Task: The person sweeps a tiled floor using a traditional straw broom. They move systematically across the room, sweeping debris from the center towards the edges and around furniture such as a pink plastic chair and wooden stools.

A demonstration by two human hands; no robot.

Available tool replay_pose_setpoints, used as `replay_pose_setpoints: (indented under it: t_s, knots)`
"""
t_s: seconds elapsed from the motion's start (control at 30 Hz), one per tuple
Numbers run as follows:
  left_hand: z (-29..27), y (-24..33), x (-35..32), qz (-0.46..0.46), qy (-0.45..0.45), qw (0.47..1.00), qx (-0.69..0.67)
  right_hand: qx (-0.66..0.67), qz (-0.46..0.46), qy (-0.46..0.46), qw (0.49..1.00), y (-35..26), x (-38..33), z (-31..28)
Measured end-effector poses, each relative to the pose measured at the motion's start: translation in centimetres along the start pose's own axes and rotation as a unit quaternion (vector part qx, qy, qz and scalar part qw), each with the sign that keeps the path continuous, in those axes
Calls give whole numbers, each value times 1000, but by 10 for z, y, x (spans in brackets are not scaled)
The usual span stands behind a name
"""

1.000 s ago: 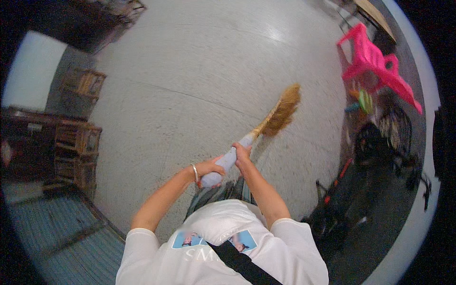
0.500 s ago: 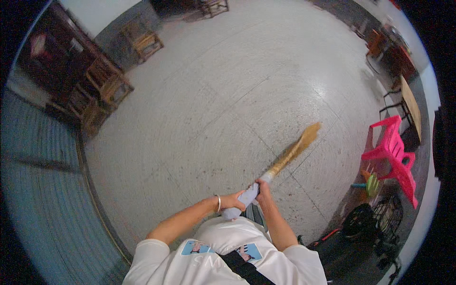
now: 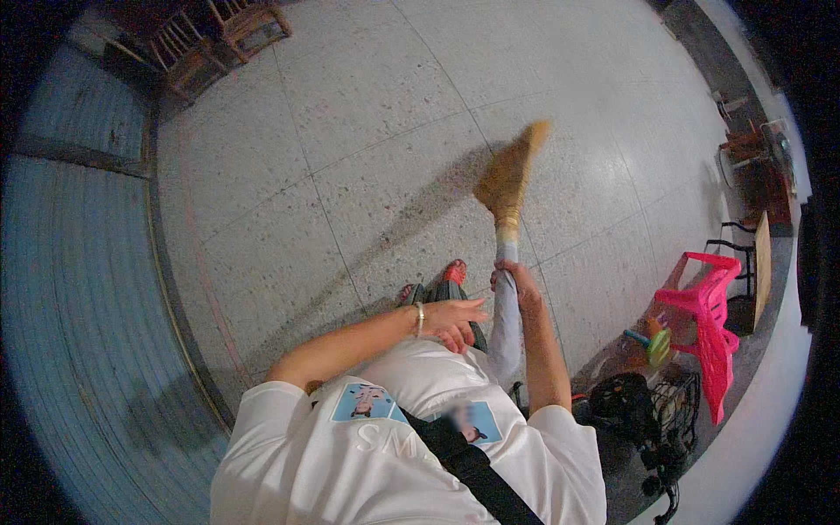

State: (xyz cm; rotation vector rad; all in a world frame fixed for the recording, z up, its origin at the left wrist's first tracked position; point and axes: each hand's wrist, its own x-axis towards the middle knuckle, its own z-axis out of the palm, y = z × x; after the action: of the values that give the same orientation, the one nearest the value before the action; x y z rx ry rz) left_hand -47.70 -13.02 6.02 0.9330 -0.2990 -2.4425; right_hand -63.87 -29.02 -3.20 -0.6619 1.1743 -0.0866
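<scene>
A straw broom (image 3: 507, 182) with yellow bristles and a pale wrapped handle points away from me, its bristle end lifted above the speckled floor, with a shadow beside it. My right hand (image 3: 521, 285) is wrapped round the handle just below the bristles. The handle's lower end lies against my white shirt. My left hand (image 3: 452, 320), with a bracelet at its wrist, is left of the handle and off it, fingers apart. Below it, my red-strapped sandal (image 3: 455, 270) shows on the floor.
A pink plastic chair (image 3: 707, 302) stands at the right, with a green and blue toy-like object (image 3: 658, 346) beside it. At the lower right is a dark bicycle-like frame with a basket (image 3: 675, 404). Wooden chairs (image 3: 197, 66) stand far left, by a corrugated metal shutter (image 3: 83, 271).
My left hand has come off the broom handle and opened. The broom has swung more upright in view, its bristles raised and turned leftward. The view has turned, bringing the shutter closer.
</scene>
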Motion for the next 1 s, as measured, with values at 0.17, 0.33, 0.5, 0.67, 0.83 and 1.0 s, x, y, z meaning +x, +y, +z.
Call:
replay_pose_setpoints:
  t_s: [0.17, 0.33, 0.5, 0.67, 0.83, 1.0]
  knots:
    - [-38, -46, -23, 55, 147, 988, -1, -213, -62, -67, 973, 19, -58, 19]
    - [-57, -79, -44, 78, 249, 963, -61, -508, -126, -190, 830, 61, -28, 19]
    - [-26, -74, -30, 34, 289, 957, 0, -651, -74, -271, 705, 72, -11, 28]
    - [-9, -51, 5, 33, 290, 955, 50, -561, -76, -220, 794, 95, 32, -86]
    - [-1, -60, 36, 90, 320, 927, 174, -379, 68, -57, 921, 12, -5, -192]
    - [16, -62, 38, 148, 335, 891, 267, -310, -21, -13, 951, -57, 28, -251]
